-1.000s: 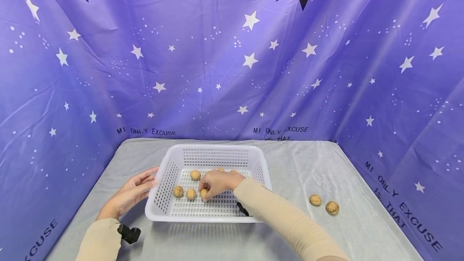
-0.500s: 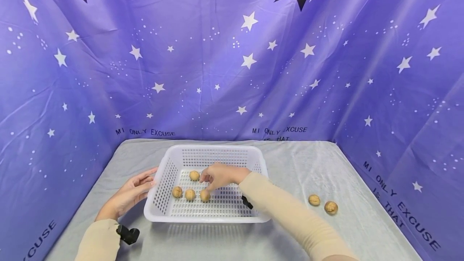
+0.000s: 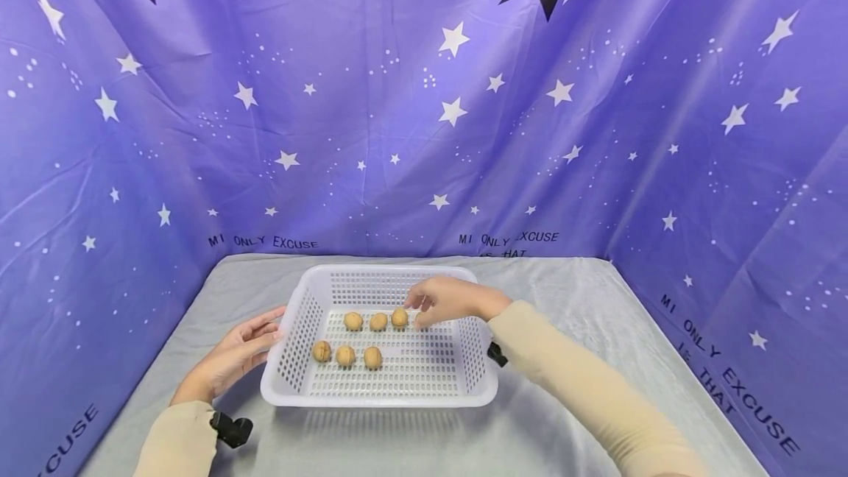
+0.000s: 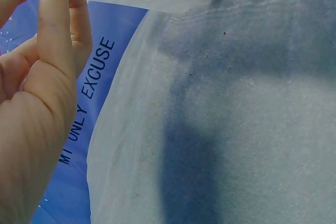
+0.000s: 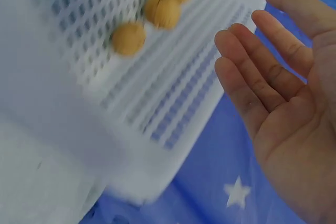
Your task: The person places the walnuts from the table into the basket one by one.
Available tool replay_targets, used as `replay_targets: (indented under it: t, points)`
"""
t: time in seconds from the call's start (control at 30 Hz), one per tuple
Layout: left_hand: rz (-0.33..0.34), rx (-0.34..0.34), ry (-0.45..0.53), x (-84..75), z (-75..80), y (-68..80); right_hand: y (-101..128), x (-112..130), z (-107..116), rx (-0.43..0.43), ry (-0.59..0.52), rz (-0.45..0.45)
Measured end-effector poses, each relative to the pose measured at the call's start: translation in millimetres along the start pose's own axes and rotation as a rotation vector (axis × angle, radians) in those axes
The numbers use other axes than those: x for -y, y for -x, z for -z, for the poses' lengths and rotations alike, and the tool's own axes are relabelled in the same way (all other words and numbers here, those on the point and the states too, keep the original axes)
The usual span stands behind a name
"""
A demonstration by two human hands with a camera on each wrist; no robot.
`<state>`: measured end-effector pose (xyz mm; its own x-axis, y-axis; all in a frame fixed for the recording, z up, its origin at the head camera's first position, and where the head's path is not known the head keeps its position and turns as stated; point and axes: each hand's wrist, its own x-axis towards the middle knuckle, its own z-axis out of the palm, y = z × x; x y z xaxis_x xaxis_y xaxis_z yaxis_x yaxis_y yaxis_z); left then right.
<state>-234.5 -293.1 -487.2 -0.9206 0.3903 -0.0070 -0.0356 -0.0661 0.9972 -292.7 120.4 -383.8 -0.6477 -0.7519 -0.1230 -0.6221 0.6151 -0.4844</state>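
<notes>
Several brown walnuts lie in two rows in a white perforated plastic basket. The front row holds three, including a walnut at its right end. In the back row, a walnut sits beside my right hand, which partly hides another walnut at the row's right end. That hand hovers over the basket's back right, its fingers loosely bent and holding nothing in the right wrist view. My left hand is at the basket's left side from outside, fingertips against the rim.
Two more walnuts were earlier on the right; now the sleeve covers that stretch of the grey tablecloth. A purple star-patterned curtain encloses the back and both sides.
My right hand has let go of a walnut in the front row and moved right and back, uncovering back-row walnuts. Its sleeve now hides the two loose walnuts. The left hand has stayed put.
</notes>
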Motion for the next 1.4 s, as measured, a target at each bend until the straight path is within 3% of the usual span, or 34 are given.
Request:
replay_targets:
  t: [0.37, 0.6, 1.03, 1.2, 1.4]
  points:
    - [-0.011, 0.015, 0.013, 0.6, 0.8, 1.0, 67, -41, 25, -0.133, -0.053, -0.052]
    - [-0.008, 0.004, 0.009, -0.6, 0.0, 1.3, 108, -63, 26, -0.154, -0.056, -0.063]
    - [0.015, -0.024, 0.0, -2.5, -1.6, 0.5, 180, -112, 5, -0.206, -0.064, -0.157]
    - [0.011, -0.004, 0.002, -1.7, -1.4, 0.5, 208, -128, -9, -0.2, -0.085, -0.206]
    - [0.015, -0.01, -0.005, -1.1, -1.2, -0.1, 229, -139, -24, -0.206, -0.105, -0.262]
